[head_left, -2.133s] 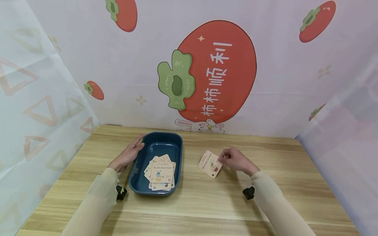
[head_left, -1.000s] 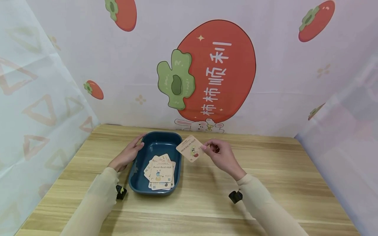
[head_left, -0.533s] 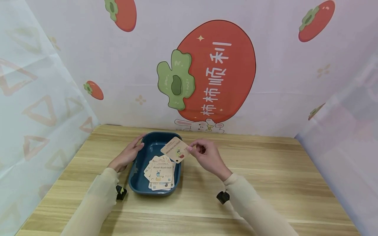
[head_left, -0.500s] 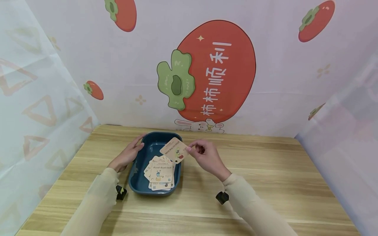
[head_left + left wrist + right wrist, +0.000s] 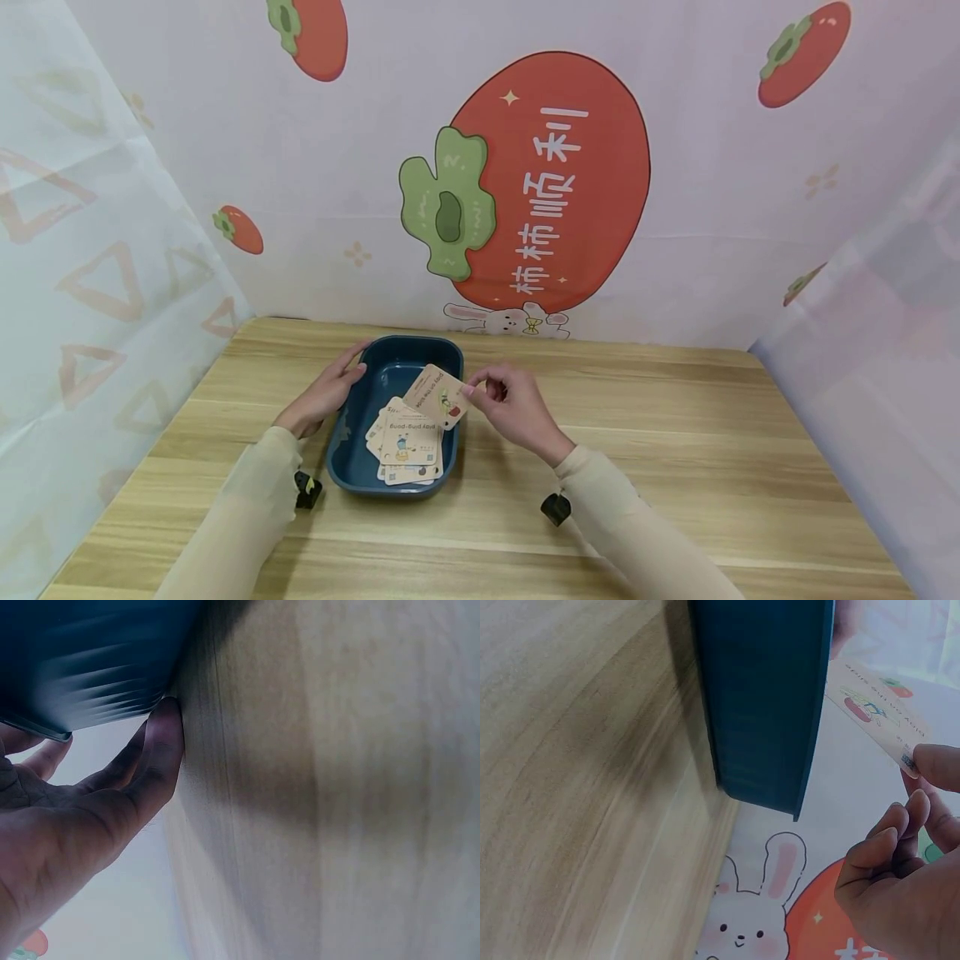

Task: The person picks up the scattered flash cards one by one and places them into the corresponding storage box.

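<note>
Right hand [image 5: 510,408] pinches card [image 5: 438,397] over blue tray [image 5: 352,467], left hand [image 5: 324,398] flat against tray's side; next, release onto stack [image 5: 405,442]

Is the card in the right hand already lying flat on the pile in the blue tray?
No, the right hand pinches the card tilted above the pile in the blue tray.

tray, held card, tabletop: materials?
Tray: likely moulded plastic, dark teal, semi-gloss, with rounded corners. Card pinched by the right hand: stiff printed cardstock, stays flat, possibly laminated. Table: pale wood-grain surface, matte; veneer or laminate, unclear.
</note>
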### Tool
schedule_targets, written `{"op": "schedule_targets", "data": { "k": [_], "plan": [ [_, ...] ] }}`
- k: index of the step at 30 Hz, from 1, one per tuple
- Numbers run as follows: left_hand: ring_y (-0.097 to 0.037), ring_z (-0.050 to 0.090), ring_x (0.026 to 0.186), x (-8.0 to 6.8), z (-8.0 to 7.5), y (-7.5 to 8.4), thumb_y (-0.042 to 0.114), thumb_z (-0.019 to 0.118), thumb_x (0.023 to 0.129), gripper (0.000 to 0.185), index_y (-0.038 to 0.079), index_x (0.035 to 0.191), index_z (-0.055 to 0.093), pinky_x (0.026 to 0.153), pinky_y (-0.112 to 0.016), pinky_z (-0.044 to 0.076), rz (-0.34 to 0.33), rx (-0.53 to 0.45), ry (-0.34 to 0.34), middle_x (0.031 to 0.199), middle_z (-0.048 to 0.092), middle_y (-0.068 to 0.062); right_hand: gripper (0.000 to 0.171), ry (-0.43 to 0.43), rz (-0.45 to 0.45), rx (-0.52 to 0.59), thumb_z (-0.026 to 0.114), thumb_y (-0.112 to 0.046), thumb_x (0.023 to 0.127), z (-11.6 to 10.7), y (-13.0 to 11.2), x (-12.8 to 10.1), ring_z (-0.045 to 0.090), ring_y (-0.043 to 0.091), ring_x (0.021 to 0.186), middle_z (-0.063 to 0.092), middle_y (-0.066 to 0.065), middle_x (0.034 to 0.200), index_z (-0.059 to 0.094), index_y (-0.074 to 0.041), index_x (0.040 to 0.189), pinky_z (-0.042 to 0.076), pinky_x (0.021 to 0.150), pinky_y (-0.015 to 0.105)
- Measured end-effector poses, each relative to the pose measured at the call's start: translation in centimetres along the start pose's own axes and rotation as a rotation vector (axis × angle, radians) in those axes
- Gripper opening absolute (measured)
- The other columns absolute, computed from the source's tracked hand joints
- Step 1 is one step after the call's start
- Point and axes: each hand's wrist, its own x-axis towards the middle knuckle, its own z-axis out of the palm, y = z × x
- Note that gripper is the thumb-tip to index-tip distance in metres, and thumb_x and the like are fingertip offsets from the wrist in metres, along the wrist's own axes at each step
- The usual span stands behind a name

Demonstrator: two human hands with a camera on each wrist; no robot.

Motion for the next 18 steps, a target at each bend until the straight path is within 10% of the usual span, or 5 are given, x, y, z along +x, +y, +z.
{"op": "schedule_targets", "data": {
  "k": [18],
  "plan": [
    [-0.049, 0.019, 0.149, -0.07, 0.06, 0.17, 0.028, 0.031, 0.113, 0.056, 0.019, 0.165, 0.012, 0.116, -0.067, 0.018, 0.009, 0.011, -0.002, 0.168, 0.007, -0.019, 0.009, -0.061, 0.025, -0.021, 0.073, -0.024, 0.096, 0.31, 0.43, -0.1, 0.05, 0.017, 0.067, 0.054, 0.003, 0.075, 0.075, -0.016, 0.101, 0.038, 0.055, 0.025]
  ]
}}
